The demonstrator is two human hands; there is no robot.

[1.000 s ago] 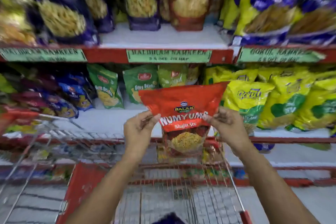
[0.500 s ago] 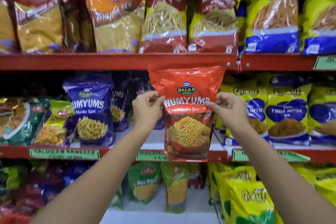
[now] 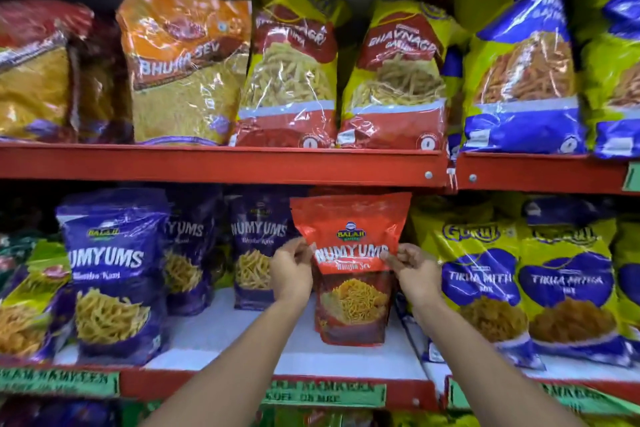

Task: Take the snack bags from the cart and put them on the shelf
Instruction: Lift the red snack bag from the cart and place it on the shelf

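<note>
A red Numyums snack bag (image 3: 350, 229) stands upright on the white board of the middle shelf (image 3: 221, 336), between purple Numyums bags and yellow-blue bags. My left hand (image 3: 291, 270) pinches its left edge at mid height. My right hand (image 3: 414, 270) pinches its right edge at the same height. The bag's bottom sits on or just above the shelf board; I cannot tell which. The cart is out of view.
Purple Numyums bags (image 3: 114, 270) fill the shelf to the left, yellow-blue bags (image 3: 485, 281) to the right. The red shelf beam (image 3: 221, 163) above carries big orange, yellow and blue bags (image 3: 187, 69). Green price labels (image 3: 325, 393) line the front edge.
Both hands lifted the red bag from above the cart up and forward into the gap on the middle shelf. The view tilted upward, so the cart dropped out of sight.
</note>
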